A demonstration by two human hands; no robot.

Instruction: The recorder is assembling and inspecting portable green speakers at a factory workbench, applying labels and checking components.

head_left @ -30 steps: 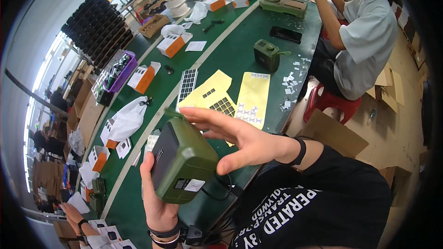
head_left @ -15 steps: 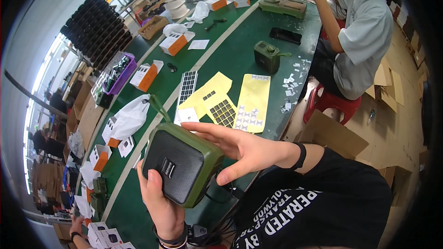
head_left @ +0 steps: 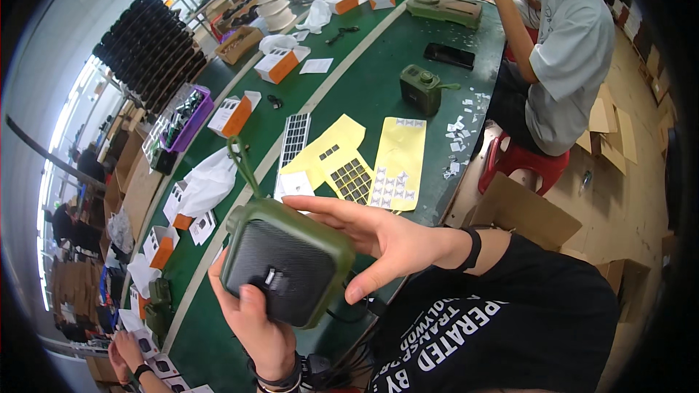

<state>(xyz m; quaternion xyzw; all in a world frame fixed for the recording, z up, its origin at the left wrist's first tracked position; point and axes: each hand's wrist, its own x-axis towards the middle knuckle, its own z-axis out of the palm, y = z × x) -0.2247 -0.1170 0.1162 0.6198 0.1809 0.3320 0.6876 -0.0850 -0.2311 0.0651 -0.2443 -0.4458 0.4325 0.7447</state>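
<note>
A portable speaker [head_left: 291, 251] with a green casing, black mesh front and green strap loop is held over the table, its front turned up toward me. My left hand [head_left: 258, 331] grips its lower left corner, thumb pressed on the mesh near a small badge. My right hand [head_left: 400, 240] supports the upper and right side; its fingers reach behind the casing, partly hidden, and the thumb stands off the right edge. Just beyond lie a yellow sheet with dark square stickers [head_left: 352, 178], another yellow sheet with pale stickers [head_left: 397, 164] and a white card [head_left: 297, 183].
Another green speaker [head_left: 420, 91] and a black phone [head_left: 449, 55] stand farther off on the green table [head_left: 364, 80]. Orange-white boxes [head_left: 231, 116] line the left side, near a purple basket [head_left: 191, 120]. A co-worker [head_left: 561, 65] sits at right; another person's hands [head_left: 127, 356] show lower left.
The speaker has tilted and turned slightly in my hands, its strap rising higher. At lower left, the other person's hands have come farther into view over the white boxes.
</note>
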